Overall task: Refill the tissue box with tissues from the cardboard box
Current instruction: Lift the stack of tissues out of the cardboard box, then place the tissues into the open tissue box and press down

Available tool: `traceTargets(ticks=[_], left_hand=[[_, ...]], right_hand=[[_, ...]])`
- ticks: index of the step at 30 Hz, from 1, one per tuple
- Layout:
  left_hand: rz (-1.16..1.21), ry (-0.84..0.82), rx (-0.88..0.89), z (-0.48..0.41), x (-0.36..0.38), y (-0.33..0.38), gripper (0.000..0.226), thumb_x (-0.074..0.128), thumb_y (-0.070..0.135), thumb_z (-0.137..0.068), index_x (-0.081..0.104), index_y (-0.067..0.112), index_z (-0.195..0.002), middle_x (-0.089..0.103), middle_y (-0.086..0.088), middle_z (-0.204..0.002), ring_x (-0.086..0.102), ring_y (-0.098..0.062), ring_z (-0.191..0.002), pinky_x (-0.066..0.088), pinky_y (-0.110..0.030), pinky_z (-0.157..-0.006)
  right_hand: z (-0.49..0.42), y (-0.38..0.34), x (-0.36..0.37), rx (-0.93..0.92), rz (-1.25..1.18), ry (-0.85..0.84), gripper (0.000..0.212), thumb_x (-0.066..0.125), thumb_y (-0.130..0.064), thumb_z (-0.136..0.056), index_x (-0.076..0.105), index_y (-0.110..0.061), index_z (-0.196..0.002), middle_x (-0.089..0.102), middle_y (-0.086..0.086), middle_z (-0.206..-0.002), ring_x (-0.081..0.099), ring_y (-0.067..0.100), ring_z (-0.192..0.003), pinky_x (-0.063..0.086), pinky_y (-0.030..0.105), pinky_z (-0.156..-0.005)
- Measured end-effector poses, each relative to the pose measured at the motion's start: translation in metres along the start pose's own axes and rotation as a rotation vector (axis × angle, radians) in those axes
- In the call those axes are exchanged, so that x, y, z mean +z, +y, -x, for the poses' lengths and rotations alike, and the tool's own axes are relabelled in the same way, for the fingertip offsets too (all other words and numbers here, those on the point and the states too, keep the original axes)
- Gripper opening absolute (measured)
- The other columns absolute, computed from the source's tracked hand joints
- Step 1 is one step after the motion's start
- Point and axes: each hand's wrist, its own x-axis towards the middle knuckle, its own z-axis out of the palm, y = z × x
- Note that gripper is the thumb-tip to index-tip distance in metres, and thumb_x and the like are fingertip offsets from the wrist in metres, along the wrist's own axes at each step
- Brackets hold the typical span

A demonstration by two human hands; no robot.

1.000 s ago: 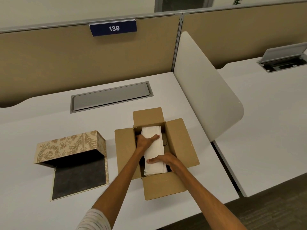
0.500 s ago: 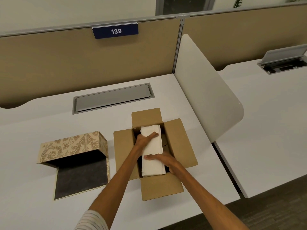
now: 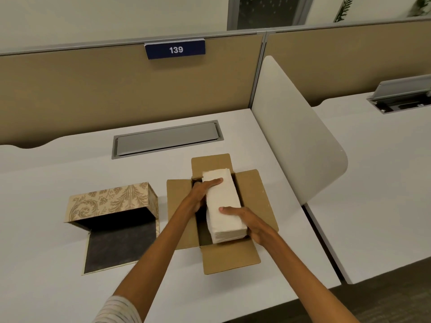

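A brown cardboard box [image 3: 255, 194] stands on the white desk with all its flaps spread open. A thick white stack of tissues [image 3: 224, 203] sits raised above its opening, tilted slightly. My left hand [image 3: 201, 192] grips the stack's left side, thumb on top near the far end. My right hand [image 3: 245, 219] holds the near right end, fingers across the top. To the left lies the beige patterned tissue box [image 3: 109, 201], on its side, dark inside, with its dark flap [image 3: 119, 248] folded down onto the desk.
A grey cable hatch [image 3: 166, 138] is set into the desk [image 3: 46, 287] behind the boxes. A white curved divider [image 3: 296, 136] rises at the desk's right edge, with another desk beyond it. A tan partition with sign 139 closes the back.
Both hands have lifted the tissue stack higher out of the cardboard box; its near end now shows its full thickness above the rim.
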Motion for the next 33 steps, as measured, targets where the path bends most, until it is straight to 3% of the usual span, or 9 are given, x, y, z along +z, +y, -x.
traceTargets(ticks=[5, 8, 11, 15, 20, 23, 27, 31, 33], left_hand=[[-0.041, 0.036, 0.075, 0.021, -0.026, 0.025, 0.060, 0.084, 0.030, -0.073, 0.055, 0.013, -0.123, 0.064, -0.012, -0.121, 0.060, -0.032, -0.114, 0.057, -0.046, -0.087], [-0.093, 0.082, 0.128, 0.039, -0.053, 0.033, 0.062, 0.085, 0.034, -0.067, 0.057, 0.018, -0.120, 0.063, -0.010, -0.123, 0.058, -0.031, -0.115, 0.053, -0.049, -0.099], [-0.124, 0.090, 0.157, 0.065, -0.086, 0.038, 0.051, 0.083, 0.035, -0.071, 0.060, 0.025, -0.115, 0.063, -0.005, -0.123, 0.060, -0.026, -0.111, 0.057, -0.042, -0.093], [-0.128, 0.065, 0.144, 0.110, -0.131, 0.040, 0.073, 0.085, 0.043, -0.058, 0.061, 0.024, -0.124, 0.068, 0.000, -0.119, 0.062, -0.022, -0.110, 0.058, -0.032, -0.082], [-0.049, 0.129, 0.149, 0.157, -0.186, 0.028, 0.045, 0.076, 0.027, -0.078, 0.060, 0.024, -0.120, 0.065, -0.005, -0.120, 0.061, -0.023, -0.109, 0.059, -0.029, -0.075], [-0.031, 0.250, 0.151, 0.183, -0.214, 0.018, 0.029, 0.070, 0.023, -0.085, 0.056, 0.030, -0.109, 0.058, 0.000, -0.112, 0.057, -0.020, -0.100, 0.058, -0.021, -0.058], [-0.043, 0.321, 0.202, 0.206, -0.253, -0.005, 0.069, 0.067, 0.038, -0.070, 0.042, 0.031, -0.134, 0.053, -0.001, -0.125, 0.053, -0.024, -0.111, 0.057, -0.030, -0.074], [0.020, 0.390, 0.186, 0.212, -0.279, -0.027, 0.069, 0.067, 0.043, -0.073, 0.045, 0.025, -0.136, 0.055, -0.006, -0.131, 0.054, -0.029, -0.116, 0.054, -0.046, -0.092], [0.049, 0.423, 0.163, 0.210, -0.291, -0.035, 0.061, 0.067, 0.043, -0.083, 0.046, 0.024, -0.137, 0.057, -0.008, -0.132, 0.056, -0.030, -0.118, 0.052, -0.051, -0.097]], right_hand=[[0.018, -0.022, -0.023, -0.020, 0.128, 0.014, 0.070, 0.080, -0.051, -0.054, 0.056, -0.023, -0.114, 0.066, 0.008, -0.111, 0.060, 0.027, -0.105, 0.054, 0.041, -0.088], [0.024, -0.041, -0.028, -0.028, 0.159, -0.014, 0.076, 0.081, -0.046, -0.056, 0.055, -0.016, -0.120, 0.065, 0.012, -0.116, 0.060, 0.029, -0.109, 0.051, 0.042, -0.097], [0.027, -0.058, -0.018, -0.061, 0.161, -0.014, 0.074, 0.089, -0.043, -0.054, 0.060, -0.014, -0.116, 0.070, 0.008, -0.108, 0.063, 0.025, -0.102, 0.053, 0.034, -0.082], [0.020, -0.073, 0.019, -0.111, 0.110, 0.001, 0.067, 0.090, -0.042, -0.047, 0.067, -0.018, -0.105, 0.074, 0.006, -0.103, 0.066, 0.025, -0.097, 0.053, 0.032, -0.078], [0.007, -0.074, 0.087, -0.177, 0.059, 0.044, 0.052, 0.090, -0.033, -0.061, 0.072, -0.013, -0.106, 0.076, 0.003, -0.104, 0.069, 0.022, -0.098, 0.054, 0.035, -0.088], [0.003, -0.069, 0.136, -0.226, 0.057, 0.053, 0.054, 0.085, -0.039, -0.068, 0.066, -0.015, -0.113, 0.072, 0.001, -0.109, 0.066, 0.019, -0.098, 0.052, 0.030, -0.073], [-0.002, -0.054, 0.199, -0.277, 0.102, 0.053, 0.059, 0.076, -0.046, -0.076, 0.049, -0.020, -0.120, 0.062, -0.001, -0.113, 0.061, 0.014, -0.095, 0.049, 0.026, -0.064], [-0.018, -0.030, 0.244, -0.296, 0.114, 0.095, 0.062, 0.069, -0.044, -0.083, 0.042, -0.017, -0.133, 0.056, 0.000, -0.126, 0.056, 0.021, -0.113, 0.050, 0.037, -0.093], [-0.026, -0.019, 0.258, -0.272, 0.108, 0.118, 0.068, 0.067, -0.045, -0.084, 0.037, -0.016, -0.137, 0.052, -0.001, -0.126, 0.051, 0.019, -0.113, 0.045, 0.037, -0.093]])
